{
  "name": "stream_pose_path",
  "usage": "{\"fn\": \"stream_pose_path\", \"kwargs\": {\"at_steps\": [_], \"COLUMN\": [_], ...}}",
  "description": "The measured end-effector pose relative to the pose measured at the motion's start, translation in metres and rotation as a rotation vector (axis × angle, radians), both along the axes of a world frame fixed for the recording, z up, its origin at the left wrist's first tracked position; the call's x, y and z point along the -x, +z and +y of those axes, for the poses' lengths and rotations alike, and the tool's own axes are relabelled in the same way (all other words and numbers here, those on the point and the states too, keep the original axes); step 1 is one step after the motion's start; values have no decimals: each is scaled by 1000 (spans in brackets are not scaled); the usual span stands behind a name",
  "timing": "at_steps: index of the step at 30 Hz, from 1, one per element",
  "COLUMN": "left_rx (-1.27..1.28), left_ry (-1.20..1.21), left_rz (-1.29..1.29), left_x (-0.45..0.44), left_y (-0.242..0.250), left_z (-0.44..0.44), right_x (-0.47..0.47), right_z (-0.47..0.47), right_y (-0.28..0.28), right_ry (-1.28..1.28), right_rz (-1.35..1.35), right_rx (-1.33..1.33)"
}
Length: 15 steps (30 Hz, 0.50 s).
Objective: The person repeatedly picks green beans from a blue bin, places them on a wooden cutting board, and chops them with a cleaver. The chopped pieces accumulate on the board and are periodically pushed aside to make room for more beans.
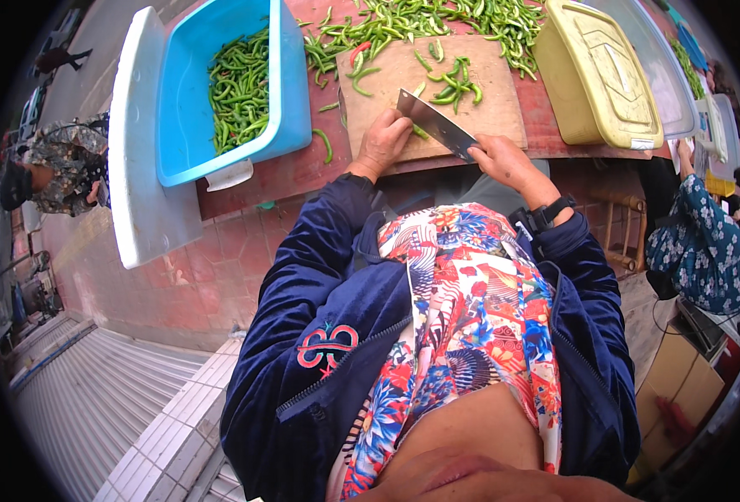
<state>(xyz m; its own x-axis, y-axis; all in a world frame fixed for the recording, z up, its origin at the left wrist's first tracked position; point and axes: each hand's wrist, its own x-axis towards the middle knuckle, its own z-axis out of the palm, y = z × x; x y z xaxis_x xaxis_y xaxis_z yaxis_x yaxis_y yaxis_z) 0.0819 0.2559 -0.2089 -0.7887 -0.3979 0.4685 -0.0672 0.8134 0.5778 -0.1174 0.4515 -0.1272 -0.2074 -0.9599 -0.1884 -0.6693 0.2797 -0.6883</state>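
Note:
My right hand (pixel 506 164) grips the handle end of a broad cleaver (pixel 437 127), whose blade slants up and left across a wooden cutting board (pixel 501 94). Close against the blade's left end, my left hand (pixel 383 142) has its fingers bent together at a green chili pepper (pixel 420 132), partly covered by the blade. Its fingertips are hidden, so the exact hold is hard to see. Beyond the cleaver lies a small heap of green chilies (pixel 456 86) on the board. A red chili (pixel 360 51) rests near the board's far left corner.
Many more green chilies (pixel 401 22) are piled behind the board on the red table (pixel 269 182). To the left, a blue plastic bin (pixel 294 94) holds chilies beside a white foam panel (pixel 141 144). A yellow lidded bin (pixel 602 75) stands right; a person in a floral sleeve (pixel 696 238) is beyond.

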Motion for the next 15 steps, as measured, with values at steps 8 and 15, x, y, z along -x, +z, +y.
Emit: {"fn": "stream_pose_path", "kwargs": {"at_steps": [8, 15], "left_rx": [9, 15], "left_ry": [-18, -35], "left_rz": [17, 20], "left_x": [-1, -1], "left_y": [-2, -4], "left_z": [-1, -2], "right_x": [5, 0], "right_z": [-4, -24], "right_y": [2, -5], "right_ry": [71, 115], "right_rz": [57, 80], "right_rx": [-32, -86]}}
